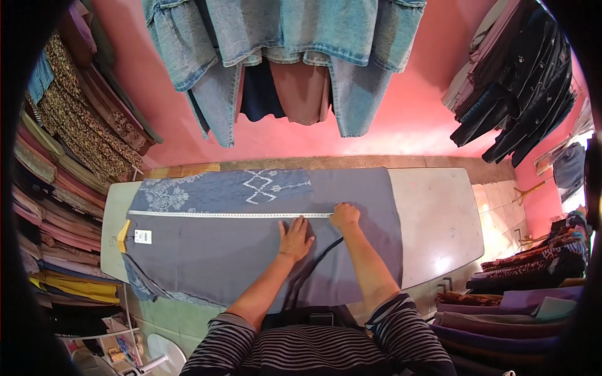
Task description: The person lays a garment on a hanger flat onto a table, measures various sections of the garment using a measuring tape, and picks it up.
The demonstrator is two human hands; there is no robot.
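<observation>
A long grey-blue garment lies spread over the white table, with a patterned blue panel along its far side. Across it, left to right, runs a white tape measure, pulled straight. My left hand rests flat on the cloth, fingers spread, fingertips at the tape's lower edge. Closed around the tape's right end is my right hand. Near the garment's left end sits a white tag beside a yellow hanger. A dark strap slants down between my forearms.
Denim garments hang on the pink wall ahead. Folded clothes fill the left side, and stacked fabrics lie at the right. Dark clothes hang at upper right. The white table has rounded corners. A white stool stands at lower left.
</observation>
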